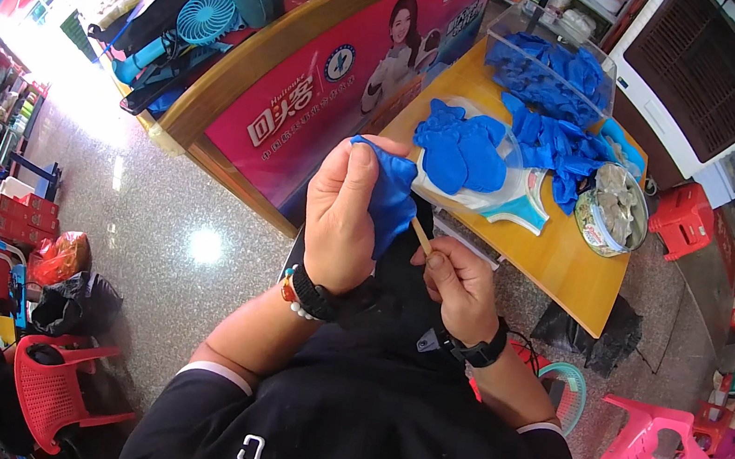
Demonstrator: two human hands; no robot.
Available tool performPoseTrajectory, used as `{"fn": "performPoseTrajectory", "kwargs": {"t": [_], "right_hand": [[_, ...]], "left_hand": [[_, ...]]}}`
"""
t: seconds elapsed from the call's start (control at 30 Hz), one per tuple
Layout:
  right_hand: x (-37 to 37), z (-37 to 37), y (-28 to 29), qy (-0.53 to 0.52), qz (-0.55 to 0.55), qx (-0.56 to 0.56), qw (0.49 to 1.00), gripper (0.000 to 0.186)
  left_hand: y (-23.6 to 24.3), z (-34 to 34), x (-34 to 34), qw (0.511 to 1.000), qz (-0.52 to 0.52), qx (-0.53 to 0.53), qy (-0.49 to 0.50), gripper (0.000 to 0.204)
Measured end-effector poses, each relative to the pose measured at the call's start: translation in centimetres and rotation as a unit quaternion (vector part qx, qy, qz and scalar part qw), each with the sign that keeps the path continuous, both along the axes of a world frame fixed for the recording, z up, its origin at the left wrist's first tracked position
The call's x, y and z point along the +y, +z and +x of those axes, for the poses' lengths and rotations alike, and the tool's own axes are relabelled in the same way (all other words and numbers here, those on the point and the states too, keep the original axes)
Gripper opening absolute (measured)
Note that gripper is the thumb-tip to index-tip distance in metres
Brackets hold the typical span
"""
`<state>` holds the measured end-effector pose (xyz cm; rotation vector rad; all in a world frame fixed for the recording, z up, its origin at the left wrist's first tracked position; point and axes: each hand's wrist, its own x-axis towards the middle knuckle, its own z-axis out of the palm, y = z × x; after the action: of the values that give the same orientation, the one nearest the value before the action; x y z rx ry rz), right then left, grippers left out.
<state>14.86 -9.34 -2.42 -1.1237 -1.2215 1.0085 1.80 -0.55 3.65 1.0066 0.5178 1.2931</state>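
Head view: the left hand (pixel 339 221) is pinching a blue cloth piece (pixel 391 197) up front, thumb closed down against fingers. Right hand (pixel 458 289) is sitting just lower and to its right, fingers curled tight around a slim wooden stick (pixel 421 234). The stick's far end is meeting the cloth's lower edge; can't tell if it's going inside.

For this bit, I'd be anchoring the cloth firmly and easing the stick gently, so it isn't poking through or slipping sideways.

Beyond the right hand, a wooden table (pixel 589 293) is holding a stack of blue pieces (pixel 464 154), a tin of grey bits (pixel 592 233) and, farthest off, a clear bin (pixel 608 94) of more blue stuff. A pink-panelled counter (pixel 303 150) is standing past the left hand, a red chair (pixel 58 393) is sitting well off to its lower left, and speckled floor (pixel 161 229) is showing between.
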Motion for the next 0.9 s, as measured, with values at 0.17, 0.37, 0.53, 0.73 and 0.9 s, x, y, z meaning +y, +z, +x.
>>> {"fn": "performPoseTrajectory", "kwargs": {"t": [0.17, 0.37, 0.53, 0.73, 0.9], "right_hand": [[-0.3, 0.0, -0.5, 0.050, -0.019, 0.094, 0.994, 0.024], [0.1, -0.5, -0.3, 0.072, -0.033, 0.157, 0.984, 0.025], [0.0, 0.0, 0.4, 0.047, -0.045, 0.114, 0.991, 0.020], [-0.1, -0.1, 1.0, -0.002, 0.011, 0.008, 1.000, 0.017], [-0.3, 0.0, 1.1, 0.000, -0.001, -0.012, 1.000, 0.017]], "left_hand": [[-1.0, -0.1, 0.9, 0.997, -0.056, -0.044, -0.031, 0.027], [-2.2, 0.5, -0.3, 0.997, -0.045, -0.055, -0.031, 0.030], [-1.2, -0.4, 0.8, 0.998, 0.065, -0.003, 0.012, 0.031], [-0.2, -1.8, 1.3, 0.992, 0.127, 0.010, 0.025, 0.022], [-0.3, -1.5, 0.9, 0.990, 0.125, -0.003, 0.065, 0.007]]}}
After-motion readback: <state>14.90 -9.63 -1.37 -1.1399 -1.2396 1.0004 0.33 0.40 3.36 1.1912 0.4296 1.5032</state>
